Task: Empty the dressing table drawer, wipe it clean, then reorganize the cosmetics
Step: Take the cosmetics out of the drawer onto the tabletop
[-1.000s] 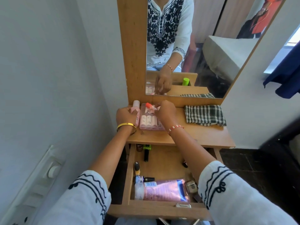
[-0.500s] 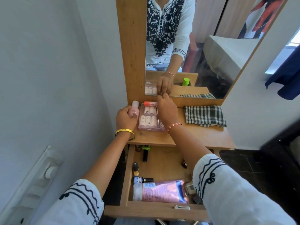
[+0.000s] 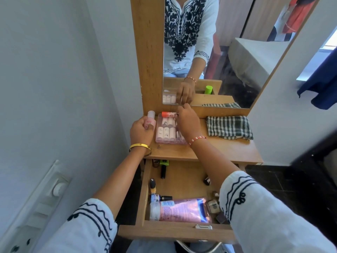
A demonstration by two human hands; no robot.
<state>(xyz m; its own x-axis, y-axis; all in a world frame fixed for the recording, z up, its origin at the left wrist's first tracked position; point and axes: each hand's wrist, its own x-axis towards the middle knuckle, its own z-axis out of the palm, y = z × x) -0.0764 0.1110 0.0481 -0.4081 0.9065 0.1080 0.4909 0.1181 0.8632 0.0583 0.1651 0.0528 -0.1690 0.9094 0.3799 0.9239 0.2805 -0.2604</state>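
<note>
A narrow wooden dressing-table surface (image 3: 228,148) stands against a pale wall under a tall wood-framed mirror (image 3: 228,52), with its drawer (image 3: 175,231) pulled open toward the person. The right hand (image 3: 188,123) reaches over a clear pink tray (image 3: 169,141) at the back of the surface; its fingers (image 3: 179,114) pinch narrowly on the end of an orange-capped tube (image 3: 168,114) that lies crosswise along the tray's far edge, cap pointing left. The left hand (image 3: 141,133) is wrapped around a small pink bottle (image 3: 150,121) just left of the tray, upright with its pale cap toward the mirror; print on its label is too small to read. Inside the tray, white-and-pink tubes (image 3: 166,132) lie side by side in two rows, long axes running toward the mirror, partly covered by the right hand. A folded green-checked cloth (image 3: 229,127) lies to the right, apart from the tray.

In the drawer a large pink tube (image 3: 182,209) lies across the front, white cap to the left, its blue label unreadable. Just behind it a small bottle (image 3: 159,198) shows the letters "IVE", its black cap pointing right. A yellow bottle (image 3: 152,186) sits by the left wall, a black stick (image 3: 163,171) and a green-capped item (image 3: 164,162) lie half under the surface's edge. Small items at the right side are hidden by the right sleeve (image 3: 264,212).
</note>
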